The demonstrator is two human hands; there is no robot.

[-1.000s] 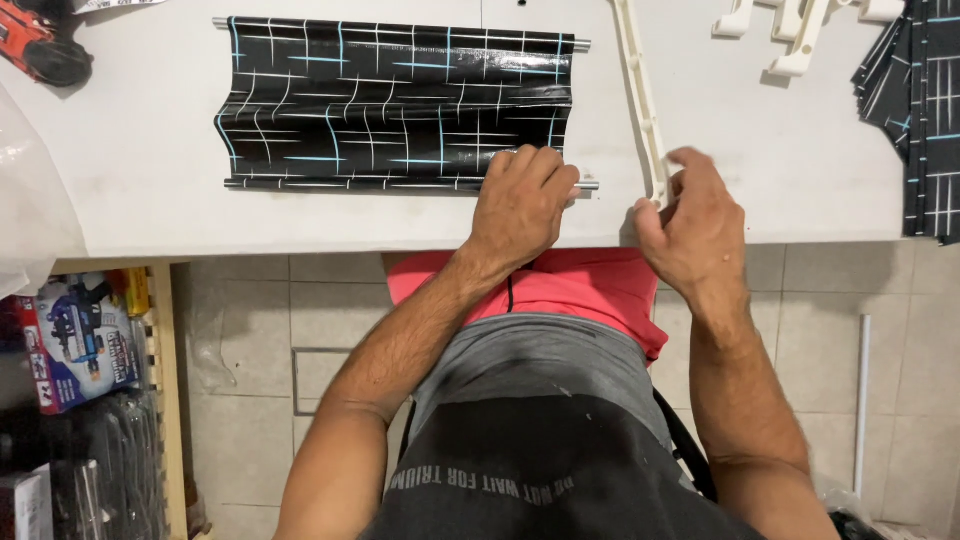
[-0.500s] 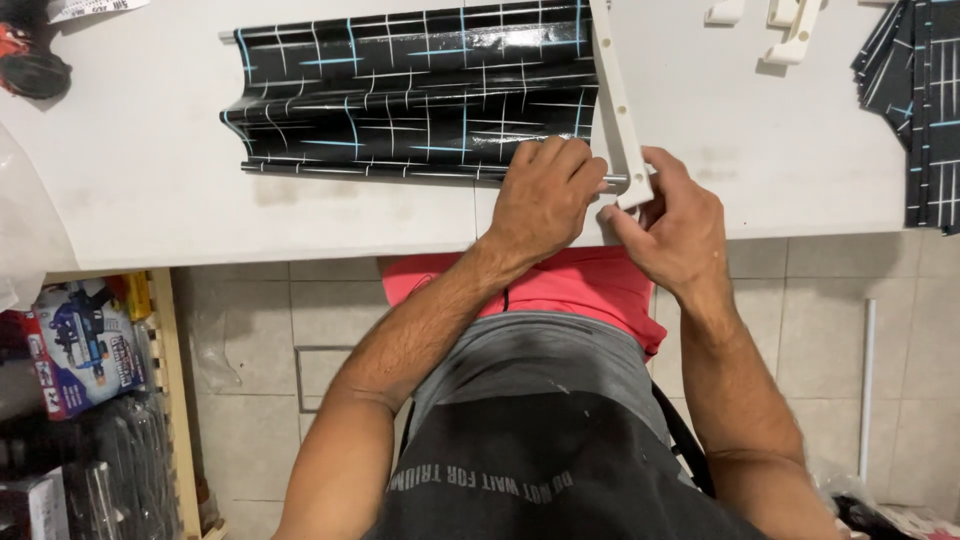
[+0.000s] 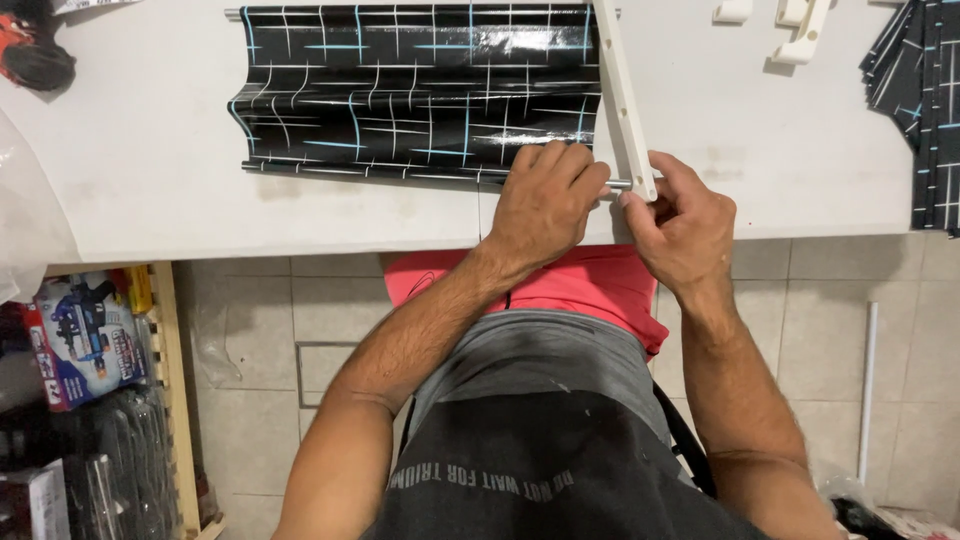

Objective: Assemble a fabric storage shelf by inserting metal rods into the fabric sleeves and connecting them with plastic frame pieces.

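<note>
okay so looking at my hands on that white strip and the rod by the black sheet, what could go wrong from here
1. The white strip meets the thin metal rod right at the table's front edge; if the right hand slips, both could drop to the tiled floor.
2. The left hand presses on the glossy black sheet, which is already wavy; more pressure might crease it.
3. Fingertips crowd the rod's end, so a pinch seems possible.

A white worktop (image 3: 150,170) is seen from above, evenly lit. Beige tiled flooring (image 3: 300,330) with pale grout is visible below its edge. A wooden shelf frame (image 3: 170,400) is set at the left, and a white pipe (image 3: 866,390) at the right.
</note>
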